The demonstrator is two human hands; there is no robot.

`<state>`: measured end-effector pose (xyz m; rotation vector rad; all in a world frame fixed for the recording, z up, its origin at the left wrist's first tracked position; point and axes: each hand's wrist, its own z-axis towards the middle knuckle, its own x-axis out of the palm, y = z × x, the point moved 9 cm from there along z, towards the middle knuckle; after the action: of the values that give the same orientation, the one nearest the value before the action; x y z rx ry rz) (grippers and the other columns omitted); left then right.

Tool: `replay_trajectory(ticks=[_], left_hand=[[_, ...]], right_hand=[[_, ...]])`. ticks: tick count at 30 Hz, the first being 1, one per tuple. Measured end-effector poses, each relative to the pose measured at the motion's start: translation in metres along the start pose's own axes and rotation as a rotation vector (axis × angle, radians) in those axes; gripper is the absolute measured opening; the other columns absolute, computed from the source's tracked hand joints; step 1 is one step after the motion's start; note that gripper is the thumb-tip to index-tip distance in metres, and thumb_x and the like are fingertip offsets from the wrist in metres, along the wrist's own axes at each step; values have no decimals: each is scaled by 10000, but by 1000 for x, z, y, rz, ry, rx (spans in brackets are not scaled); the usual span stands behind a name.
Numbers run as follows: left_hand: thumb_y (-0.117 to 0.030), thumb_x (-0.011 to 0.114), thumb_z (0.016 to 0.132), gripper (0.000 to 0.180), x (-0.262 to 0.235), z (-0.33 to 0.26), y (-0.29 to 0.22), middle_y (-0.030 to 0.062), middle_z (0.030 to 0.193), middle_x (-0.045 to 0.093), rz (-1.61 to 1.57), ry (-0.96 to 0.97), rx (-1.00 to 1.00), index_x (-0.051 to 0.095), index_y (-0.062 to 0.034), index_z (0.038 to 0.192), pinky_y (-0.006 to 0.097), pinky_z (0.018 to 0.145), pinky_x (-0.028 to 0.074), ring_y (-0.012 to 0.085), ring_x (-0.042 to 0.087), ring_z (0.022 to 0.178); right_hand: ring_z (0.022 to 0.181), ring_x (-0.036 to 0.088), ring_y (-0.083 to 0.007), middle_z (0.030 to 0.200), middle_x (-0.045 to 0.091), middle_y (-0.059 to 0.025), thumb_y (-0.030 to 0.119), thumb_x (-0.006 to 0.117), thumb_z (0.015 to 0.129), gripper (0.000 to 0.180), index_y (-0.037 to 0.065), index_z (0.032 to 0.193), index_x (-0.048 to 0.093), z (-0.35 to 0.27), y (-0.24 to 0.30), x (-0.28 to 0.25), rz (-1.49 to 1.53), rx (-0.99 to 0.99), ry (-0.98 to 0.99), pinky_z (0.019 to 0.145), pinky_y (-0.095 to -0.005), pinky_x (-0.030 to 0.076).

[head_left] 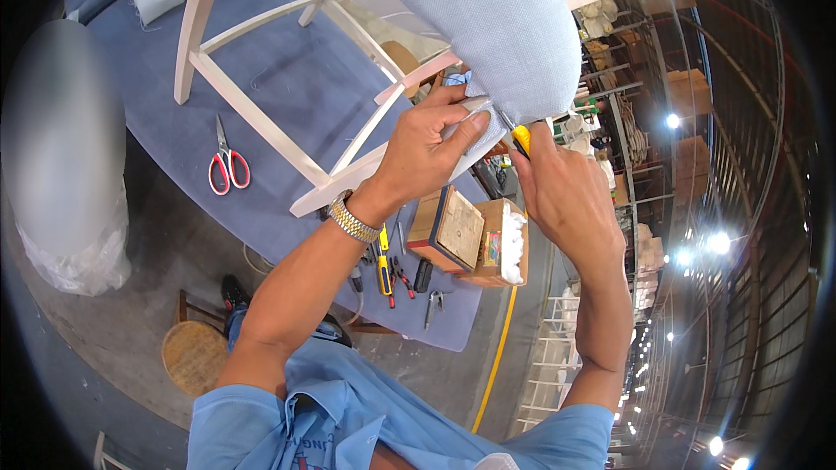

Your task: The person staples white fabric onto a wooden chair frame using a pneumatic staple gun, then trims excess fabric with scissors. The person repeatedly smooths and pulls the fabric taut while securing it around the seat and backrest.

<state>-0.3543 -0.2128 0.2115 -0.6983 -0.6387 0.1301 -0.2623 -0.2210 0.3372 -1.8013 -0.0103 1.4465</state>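
A white wooden chair frame (261,113) lies on its side on a blue padded workbench (287,61). Its seat is covered in pale blue fabric (488,17). My left hand (427,152), with a metal watch at the wrist, pinches the loose edge of this fabric and pulls it against the seat's underside. My right hand (562,187) grips a yellow-handled cutter (520,137), its tip set against the fabric edge right beside my left thumb.
Red-handled scissors (228,165) lie on the bench to the left. Small boxes (466,231), screwdrivers and pliers (392,274) sit near the bench's front edge. A round woven stool (193,352) stands on the floor below. Shelving and bright lamps fill the right.
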Motion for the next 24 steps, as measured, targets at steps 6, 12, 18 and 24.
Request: replay_trajectory(ticks=[6,12,18,24], left_hand=[[-199,651,988,251,0,-2,0,178,1237,659,-13,8,-9,741,35,1010,327,917,482,242,638,1078],[-188,639,994,264,-4,-2,-6,177,1270,651,-2,34,9,734,45,1074,325,925,484,235,631,1102],[-207,639,996,284,-3,-2,1,195,1278,649,4,45,0,730,47,1085,333,948,479,253,634,1128],[-243,635,999,327,-5,-1,2,226,1273,648,31,36,1,726,68,1047,351,971,472,277,629,1156]], right_hand=[[609,669,-409,686,661,-179,280,566,1018,268,27,974,489,-9,-4,1,14,23,20,506,-483,512],[632,676,-408,794,690,-171,282,559,1023,275,23,978,477,-13,-6,5,4,65,51,514,-491,516],[639,685,-398,790,682,-173,292,556,1027,284,30,969,463,-18,-8,8,-14,76,43,513,-484,522],[643,687,-387,797,680,-164,293,552,1030,282,41,967,444,-17,-11,14,10,82,33,515,-478,526]])
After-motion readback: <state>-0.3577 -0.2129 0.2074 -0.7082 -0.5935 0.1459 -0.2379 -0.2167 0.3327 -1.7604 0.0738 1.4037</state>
